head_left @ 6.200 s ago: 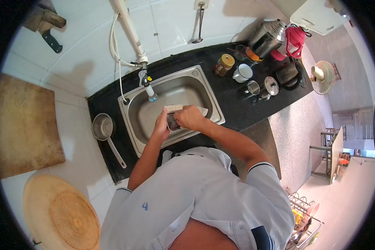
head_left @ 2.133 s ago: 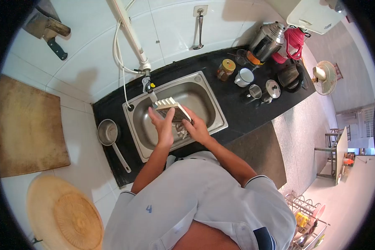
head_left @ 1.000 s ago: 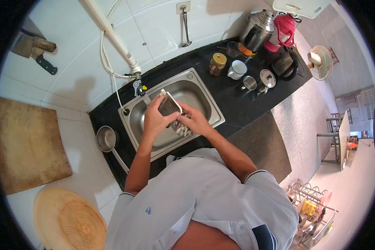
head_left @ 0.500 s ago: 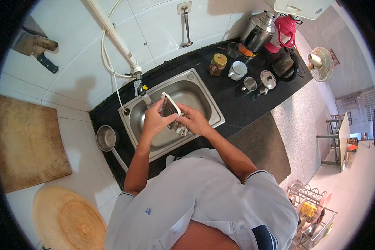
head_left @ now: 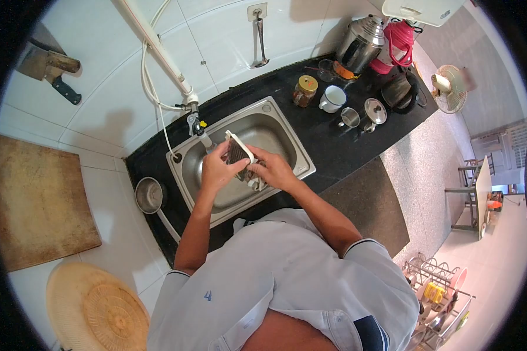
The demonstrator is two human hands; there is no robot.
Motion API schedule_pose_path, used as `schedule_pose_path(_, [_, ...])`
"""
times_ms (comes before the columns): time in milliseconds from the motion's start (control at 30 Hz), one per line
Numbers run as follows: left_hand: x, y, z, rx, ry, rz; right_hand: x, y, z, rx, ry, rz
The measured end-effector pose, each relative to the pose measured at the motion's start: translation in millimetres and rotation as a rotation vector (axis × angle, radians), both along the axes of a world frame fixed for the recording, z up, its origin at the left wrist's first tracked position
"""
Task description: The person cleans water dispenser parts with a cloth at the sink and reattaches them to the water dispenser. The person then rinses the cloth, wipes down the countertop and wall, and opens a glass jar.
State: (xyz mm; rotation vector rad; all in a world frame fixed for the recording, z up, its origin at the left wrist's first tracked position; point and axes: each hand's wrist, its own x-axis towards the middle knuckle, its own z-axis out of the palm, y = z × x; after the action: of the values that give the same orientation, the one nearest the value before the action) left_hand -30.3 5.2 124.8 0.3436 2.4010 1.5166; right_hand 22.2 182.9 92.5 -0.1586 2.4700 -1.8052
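Over the steel sink (head_left: 284,126), both hands meet on a small flat piece with a white frame and a dark ribbed or meshed face (head_left: 236,153); its exact kind is unclear. My left hand (head_left: 218,168) is closed on its left side, thumb across the lower part. My right hand (head_left: 273,168) grips the right edge, fingers curled. A crumpled greyish-white cloth-like bundle (head_left: 256,182) hangs beneath the right fingers, partly hidden by them. The faucet (head_left: 198,126) points down just behind my left hand.
Right of the sink, the black counter (head_left: 310,137) carries a yellow-lidded jar (head_left: 305,90), a white enamel mug (head_left: 332,99), a metal cup (head_left: 349,117), a lidded metal pot (head_left: 375,111) and thermoses. A steel ladle pan (head_left: 150,195) lies at the left edge. A cleaver (head_left: 50,61) hangs on the wall.
The hands stay at nearly the same spot with the framed piece between them. The bundle under the right hand has shifted slightly in shape.
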Motion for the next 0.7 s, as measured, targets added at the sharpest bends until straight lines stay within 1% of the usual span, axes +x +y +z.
schedule_pose_path(133, [-1,-2,-3,0.028,0.009,0.009,-1,-1,3,-0.002,0.001,0.007])
schedule_pose_path(200, [-1,-3,-6,0.035,0.015,0.011,-2,-1,1,-0.028,-0.053,0.014])
schedule_pose_path(300, [-2,-4,-10,0.075,-0.010,0.012,-2,-2,-5,-0.042,-0.009,0.014])
schedule_pose_path(433, [-3,-5,-15,0.086,-0.024,0.010,-2,-2,-2,-0.045,-0.032,0.014])
schedule_pose_path(600, [-6,-5,-30,0.166,-0.015,0.010,-3,1,10,0.136,0.065,0.030])
schedule_pose_path(667, [-5,-5,-33,0.068,0.032,0.034,-3,1,10,0.148,0.090,0.020])
schedule_pose_path(700, [-1,-2,-30,0.068,0.032,0.035,-3,1,9,0.160,0.111,0.013])
